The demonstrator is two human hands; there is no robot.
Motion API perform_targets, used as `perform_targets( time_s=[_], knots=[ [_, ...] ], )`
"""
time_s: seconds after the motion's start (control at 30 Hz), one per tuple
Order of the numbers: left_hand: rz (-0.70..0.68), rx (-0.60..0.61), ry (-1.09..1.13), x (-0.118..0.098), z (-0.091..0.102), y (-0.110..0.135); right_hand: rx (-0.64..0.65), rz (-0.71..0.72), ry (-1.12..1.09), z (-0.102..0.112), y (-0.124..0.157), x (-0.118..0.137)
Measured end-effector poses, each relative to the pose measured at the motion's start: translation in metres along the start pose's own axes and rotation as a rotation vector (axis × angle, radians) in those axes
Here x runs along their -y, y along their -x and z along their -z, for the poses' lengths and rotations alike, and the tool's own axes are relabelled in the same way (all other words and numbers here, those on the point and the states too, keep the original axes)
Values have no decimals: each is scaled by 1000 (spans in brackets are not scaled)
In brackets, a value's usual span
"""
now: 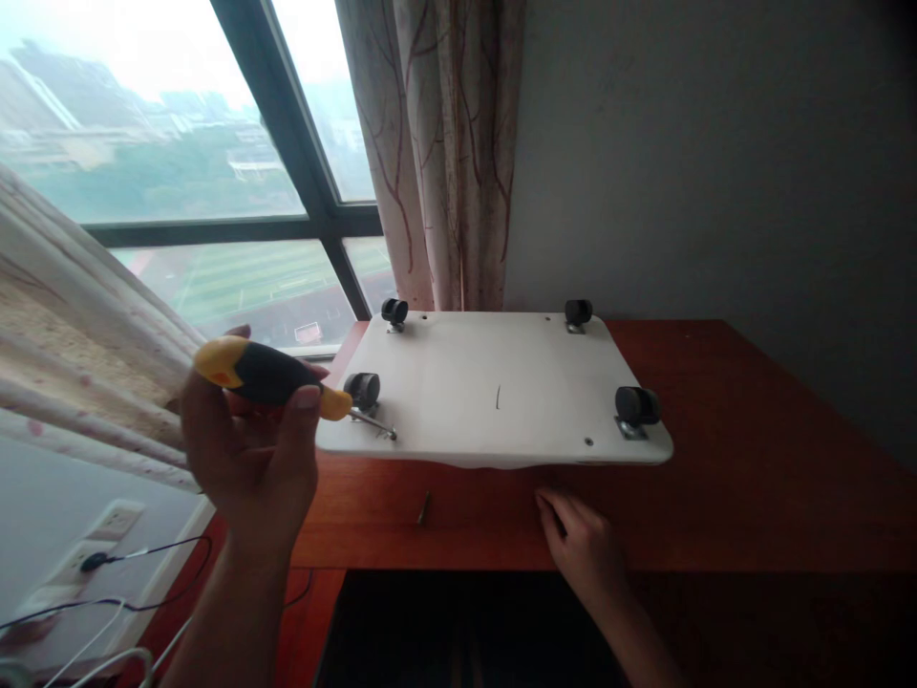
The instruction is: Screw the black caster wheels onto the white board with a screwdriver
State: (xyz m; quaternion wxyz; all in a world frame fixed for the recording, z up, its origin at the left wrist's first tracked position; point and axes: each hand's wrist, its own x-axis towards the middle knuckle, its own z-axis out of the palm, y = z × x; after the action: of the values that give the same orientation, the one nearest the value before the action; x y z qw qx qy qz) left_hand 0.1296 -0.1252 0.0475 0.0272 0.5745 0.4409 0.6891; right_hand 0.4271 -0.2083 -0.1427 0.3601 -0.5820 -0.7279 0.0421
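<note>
My left hand [250,449] is wrapped round the handle of a yellow and black screwdriver [276,375]. The screwdriver slopes down to the right, its tip at a screw in the near left corner of a white board [458,382]. Black casters [362,390] on metal plates stand up from the board's corners. My right hand [577,530] rests on the wooden table just in front of the board. Its fingers are curled together, and whether they hold anything is hidden. Between my hands a loose screw [424,508] lies on the table.
The reddish wooden table [745,449] extends right of the board to a grey wall. At the left are a window, patterned curtains [451,153], wall sockets [118,519] and cables [172,549]. A dark surface lies below the table's front edge.
</note>
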Motion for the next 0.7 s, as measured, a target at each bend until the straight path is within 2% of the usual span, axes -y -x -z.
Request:
perform_targets(
  time_s=[0.3, 0.47, 0.7],
  knots=[
    [-15, 133, 24, -4, 2, -5, 12, -7, -2, -2, 2, -1],
    [41, 205, 116, -7, 1, -8, 19, -8, -90, 8, 0, 3],
    [75, 347, 293, 7, -10, -29, -52, -29, -201, 19, -11, 6]
  ],
)
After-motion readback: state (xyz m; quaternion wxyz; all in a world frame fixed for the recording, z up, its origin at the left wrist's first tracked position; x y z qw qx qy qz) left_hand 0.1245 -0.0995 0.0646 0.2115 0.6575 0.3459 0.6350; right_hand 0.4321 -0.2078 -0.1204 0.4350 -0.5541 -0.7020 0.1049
